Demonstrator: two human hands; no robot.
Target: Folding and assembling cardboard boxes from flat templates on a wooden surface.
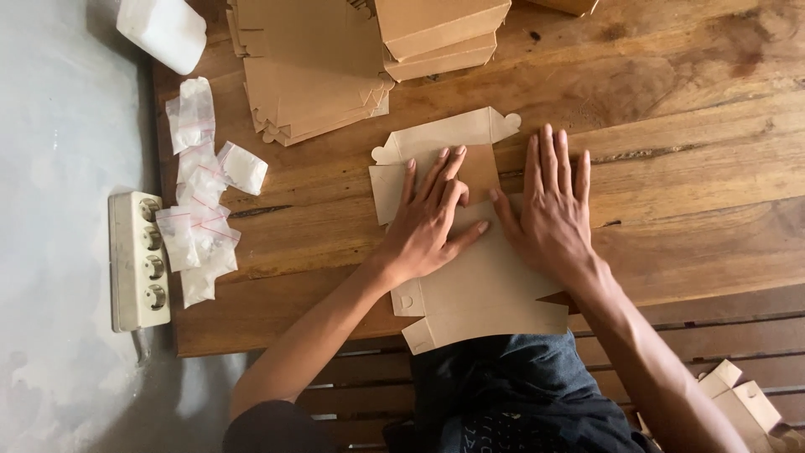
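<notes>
Flat brown cardboard box blank [486, 289] – scalloped flaps – under left hand [428, 222] and right hand [549, 214], both spread open.

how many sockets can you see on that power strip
4. The white power strip lies on the grey floor left of the wooden table. Its sockets run in a column: top, second, third, bottom. None seems hidden.
</notes>
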